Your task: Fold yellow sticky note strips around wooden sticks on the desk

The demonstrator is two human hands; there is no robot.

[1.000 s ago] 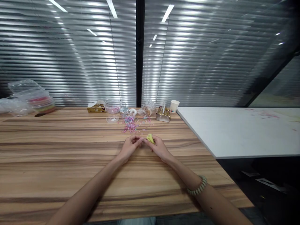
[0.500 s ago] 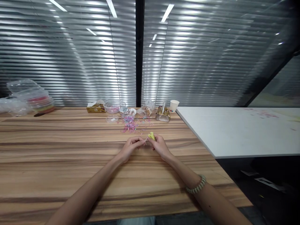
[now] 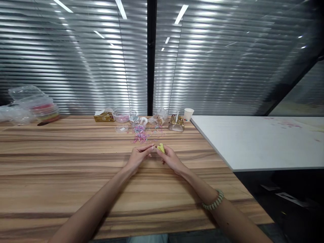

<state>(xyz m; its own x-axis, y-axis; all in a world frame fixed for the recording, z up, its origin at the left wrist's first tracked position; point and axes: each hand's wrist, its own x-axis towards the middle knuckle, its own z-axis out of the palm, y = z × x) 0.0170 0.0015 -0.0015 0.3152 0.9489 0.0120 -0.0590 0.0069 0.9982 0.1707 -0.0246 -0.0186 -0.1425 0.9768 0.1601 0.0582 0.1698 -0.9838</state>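
My left hand (image 3: pixel 140 156) is closed in a pinch on a small pale piece (image 3: pixel 153 146), too small to name. Close beside it, my right hand (image 3: pixel 170 158) closes round a small yellow two-lobed item (image 3: pixel 161 147); its exact kind is not clear. Both hands are held together above the wooden table, with their fingertips almost meeting. Beyond them lies a loose pile of small pink and purple plastic pieces (image 3: pixel 140 136), spilling from a clear tub (image 3: pixel 139 128).
At the table's (image 3: pixel 76 189) back are a gold tissue box (image 3: pixel 104 117), a clear bowl (image 3: pixel 122 116), a clear lid (image 3: pixel 121 128), a gold tissue pack (image 3: pixel 176 124) and a paper cup (image 3: pixel 188 114). Stacked clear containers (image 3: pixel 43 107) stand left. A white table (image 3: pixel 253 145) adjoins right.
My left hand has risen slightly with the small pale piece. The yellow item in my right hand has shifted a little left and been turned, and the fingertips are closer together.
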